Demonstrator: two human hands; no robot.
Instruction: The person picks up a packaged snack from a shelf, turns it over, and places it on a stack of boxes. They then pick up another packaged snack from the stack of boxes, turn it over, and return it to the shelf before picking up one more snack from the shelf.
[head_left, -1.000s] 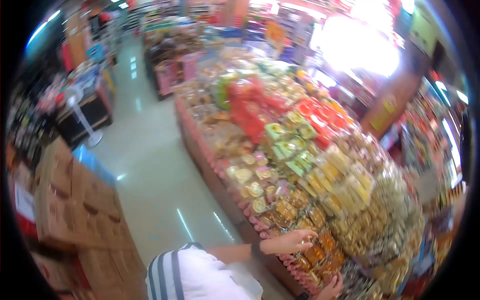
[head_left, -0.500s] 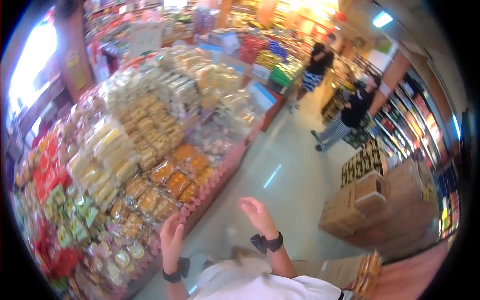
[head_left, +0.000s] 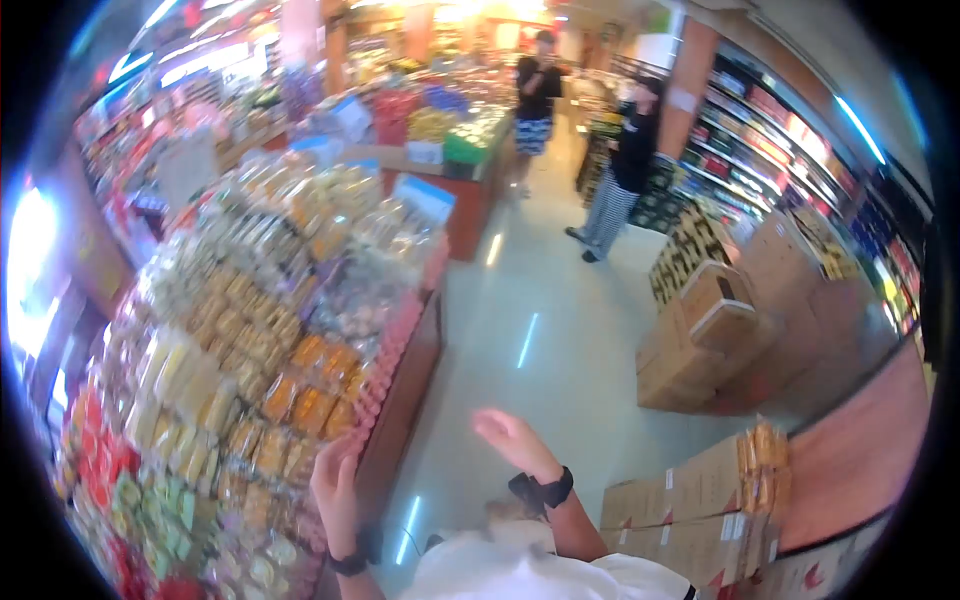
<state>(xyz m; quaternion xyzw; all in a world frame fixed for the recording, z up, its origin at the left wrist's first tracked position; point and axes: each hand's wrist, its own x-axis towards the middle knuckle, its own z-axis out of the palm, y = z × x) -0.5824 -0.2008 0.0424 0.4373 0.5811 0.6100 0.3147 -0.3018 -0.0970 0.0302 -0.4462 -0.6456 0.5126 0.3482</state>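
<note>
My left hand [head_left: 335,492] is raised beside the pink-trimmed edge of a display stand [head_left: 398,335], fingers loosely extended and nothing visible in them. Nearest to it are clear packs of brown pastries [head_left: 262,450] and orange packs [head_left: 318,398]. Over the aisle floor, my right hand [head_left: 510,438] is stretched out, empty, apart from any goods. Each wrist carries a dark band with a small black device. Pale wrapped packs [head_left: 190,385] and green ones [head_left: 150,515] are heaped on the same stand.
Stacked cardboard boxes [head_left: 700,335] stand right of the aisle [head_left: 500,330]. More cartons [head_left: 680,500], topped with orange packs, are close on my right. Two people, one in checked trousers [head_left: 608,222], the other in patterned shorts [head_left: 532,136], stand farther up the aisle.
My view has swung right and levelled, so the stand and people appear farther left and more of the near cartons shows. Both hands keep much the same raised, empty pose.
</note>
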